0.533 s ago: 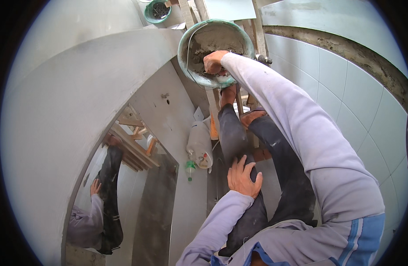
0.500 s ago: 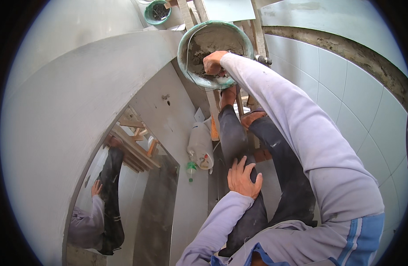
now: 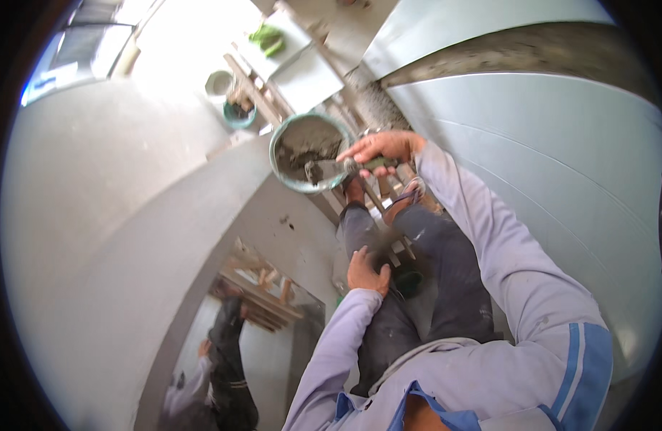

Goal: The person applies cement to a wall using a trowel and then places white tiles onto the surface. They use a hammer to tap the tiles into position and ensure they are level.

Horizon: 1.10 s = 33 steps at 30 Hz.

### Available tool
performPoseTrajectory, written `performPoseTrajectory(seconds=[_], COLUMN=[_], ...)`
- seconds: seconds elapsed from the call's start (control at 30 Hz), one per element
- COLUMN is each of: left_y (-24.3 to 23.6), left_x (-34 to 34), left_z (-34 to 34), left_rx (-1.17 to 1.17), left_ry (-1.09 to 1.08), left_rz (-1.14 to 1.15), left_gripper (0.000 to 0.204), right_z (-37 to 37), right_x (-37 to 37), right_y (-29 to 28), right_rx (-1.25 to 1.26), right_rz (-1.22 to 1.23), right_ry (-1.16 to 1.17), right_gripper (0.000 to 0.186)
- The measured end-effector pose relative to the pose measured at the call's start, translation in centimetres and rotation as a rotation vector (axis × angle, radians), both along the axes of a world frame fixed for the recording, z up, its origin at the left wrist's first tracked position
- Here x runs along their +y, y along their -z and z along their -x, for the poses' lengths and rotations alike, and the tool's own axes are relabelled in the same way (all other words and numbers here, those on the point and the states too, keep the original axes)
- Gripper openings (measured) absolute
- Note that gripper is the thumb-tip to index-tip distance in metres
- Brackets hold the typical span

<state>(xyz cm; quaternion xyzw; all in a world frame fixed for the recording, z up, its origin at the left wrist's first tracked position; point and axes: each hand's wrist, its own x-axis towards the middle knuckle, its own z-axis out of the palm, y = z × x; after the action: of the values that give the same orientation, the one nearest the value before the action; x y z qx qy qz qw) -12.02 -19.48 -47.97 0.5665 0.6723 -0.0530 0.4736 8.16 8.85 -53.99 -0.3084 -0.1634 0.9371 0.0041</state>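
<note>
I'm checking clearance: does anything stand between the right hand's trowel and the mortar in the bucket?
Nothing visible does: the right hand holds the trowel with its blade over the mortar, within the bucket. Whether blade and mortar touch, I cannot tell.

I see a smooth grey wall [image 3: 86,230] at nine o'clock, a glossy pale-blue tiled wall [image 3: 561,187] at three, white glare [image 3: 194,43] at eleven.

The trowel handle [image 3: 383,164] is partly hidden from view
</note>
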Motion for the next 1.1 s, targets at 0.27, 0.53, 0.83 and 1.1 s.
performPoseTrajectory(seconds=[0.27, 0.53, 0.83, 1.1], left_y=[-3.6, -9.2, -30.5, -57.5], left_x=[10.4, 25.4, 18.2, -7.3], left_z=[1.5, -5.5, -28.5, -50.2], left_rx=[-0.122, -0.104, -0.787, -1.518], left_ry=[0.481, 0.856, 1.259, 1.635], left_rz=[-0.217, -0.042, -0.162, 0.190], left_gripper=[0.049, 0.044, 0.024, 0.052], right_z=[-13.8, -19.0, -17.4, -16.6], right_x=[-13.0, -33.7, -49.5, -57.5], right_y=[-29.3, -51.0, -54.7, -55.3], right_rx=[0.117, -0.046, -0.765, -0.860], right_rz=[-0.462, -0.707, -1.211, -1.474], right_ry=[0.692, 1.601, 2.416, 2.755], right_gripper=[0.043, 0.050, 0.054, 0.046])
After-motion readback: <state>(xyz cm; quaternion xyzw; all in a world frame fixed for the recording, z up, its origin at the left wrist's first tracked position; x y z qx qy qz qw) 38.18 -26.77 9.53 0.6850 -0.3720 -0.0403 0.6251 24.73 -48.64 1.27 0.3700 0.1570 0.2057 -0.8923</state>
